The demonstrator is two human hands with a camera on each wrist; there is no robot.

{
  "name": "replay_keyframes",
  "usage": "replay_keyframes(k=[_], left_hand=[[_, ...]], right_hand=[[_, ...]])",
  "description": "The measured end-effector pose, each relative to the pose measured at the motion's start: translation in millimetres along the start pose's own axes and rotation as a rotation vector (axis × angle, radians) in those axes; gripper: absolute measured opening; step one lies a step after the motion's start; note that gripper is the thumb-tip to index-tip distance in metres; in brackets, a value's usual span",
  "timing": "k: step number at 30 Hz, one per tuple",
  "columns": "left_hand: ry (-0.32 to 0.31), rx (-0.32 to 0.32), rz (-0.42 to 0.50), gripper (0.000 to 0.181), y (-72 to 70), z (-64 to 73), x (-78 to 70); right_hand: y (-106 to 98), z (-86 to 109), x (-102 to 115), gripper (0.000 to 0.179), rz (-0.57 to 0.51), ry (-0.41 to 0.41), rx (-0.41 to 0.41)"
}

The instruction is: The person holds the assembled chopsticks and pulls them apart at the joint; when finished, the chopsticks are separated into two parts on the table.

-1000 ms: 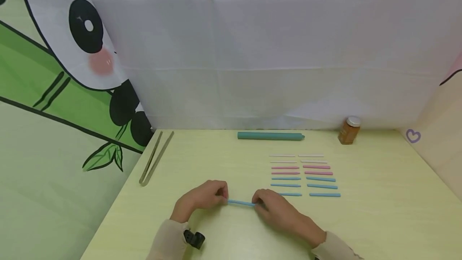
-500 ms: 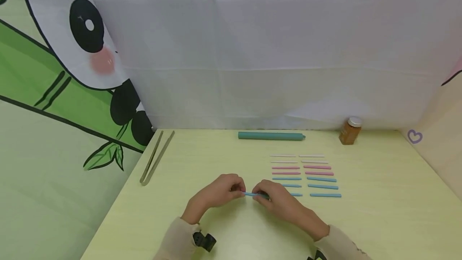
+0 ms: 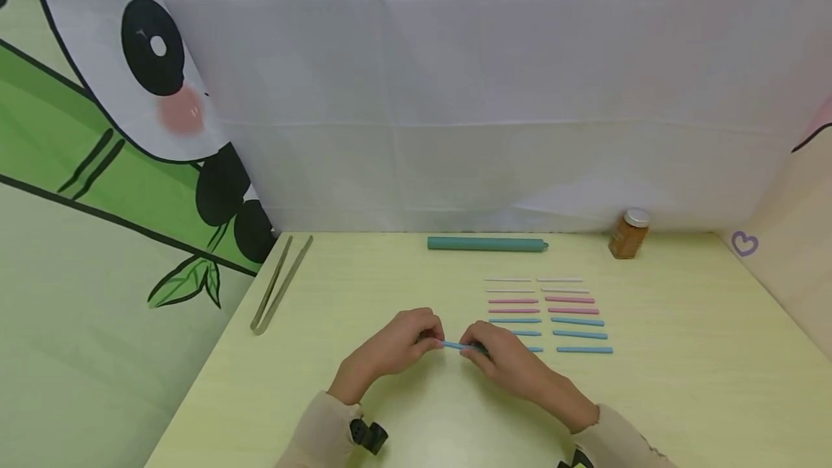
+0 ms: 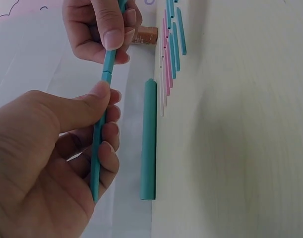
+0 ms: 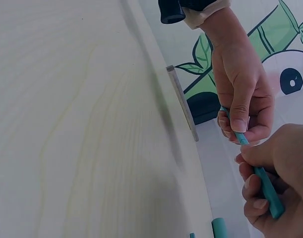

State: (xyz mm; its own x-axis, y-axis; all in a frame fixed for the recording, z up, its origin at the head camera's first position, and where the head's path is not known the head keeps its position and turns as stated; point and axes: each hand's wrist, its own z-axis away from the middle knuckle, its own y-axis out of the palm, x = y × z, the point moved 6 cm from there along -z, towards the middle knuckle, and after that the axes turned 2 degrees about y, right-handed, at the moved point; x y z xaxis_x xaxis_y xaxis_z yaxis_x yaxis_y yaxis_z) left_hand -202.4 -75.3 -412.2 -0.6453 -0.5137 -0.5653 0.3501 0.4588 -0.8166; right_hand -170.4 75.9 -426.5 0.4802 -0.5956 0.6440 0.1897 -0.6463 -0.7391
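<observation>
Both hands hold a slim blue stick point(image 4: 96, 158) in the air over the table, roughly in line between them. Thumb and curled fingers of my left hand point(image 3: 406, 341) grip its left part. My right hand point(image 3: 510, 363) pinches the right part, thumb on top in the left wrist view. A thin seam crosses the stick in the short stretch between the thumbs. In the right wrist view, the stick's thicker end point(image 5: 273, 203) lies along the right palm. Several blue sticks point(image 3: 584, 350) lie in two columns just beyond the right hand, partly hidden by it.
Pink sticks point(image 3: 572, 300) and thin white sticks point(image 3: 560, 280) continue the columns. Behind them lie a green cylinder point(image 3: 487, 244) and a brown jar with a pale lid point(image 3: 628, 235). A V-shaped metal tool point(image 3: 286, 284) rests at the left edge. White cloth point(image 3: 494, 92) backs the table.
My left hand has moved right and away from the body, closer to the right hand. Both have risen slightly in view. Less of the stick shows between them.
</observation>
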Motion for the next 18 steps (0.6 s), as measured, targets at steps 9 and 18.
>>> replay_keyframes(k=[9,18], left_hand=[[0.027,-0.006,0.004,0.007,2.8,-3.3,-2.2],[0.07,-0.024,-0.015,0.008,3.8,-6.7,-5.8]], right_hand=[[-2.7,4.9,0.2,0.005,0.026,-0.024,-0.055],[-7.3,10.2,0.0,0.008,0.036,-0.048,-0.104]])
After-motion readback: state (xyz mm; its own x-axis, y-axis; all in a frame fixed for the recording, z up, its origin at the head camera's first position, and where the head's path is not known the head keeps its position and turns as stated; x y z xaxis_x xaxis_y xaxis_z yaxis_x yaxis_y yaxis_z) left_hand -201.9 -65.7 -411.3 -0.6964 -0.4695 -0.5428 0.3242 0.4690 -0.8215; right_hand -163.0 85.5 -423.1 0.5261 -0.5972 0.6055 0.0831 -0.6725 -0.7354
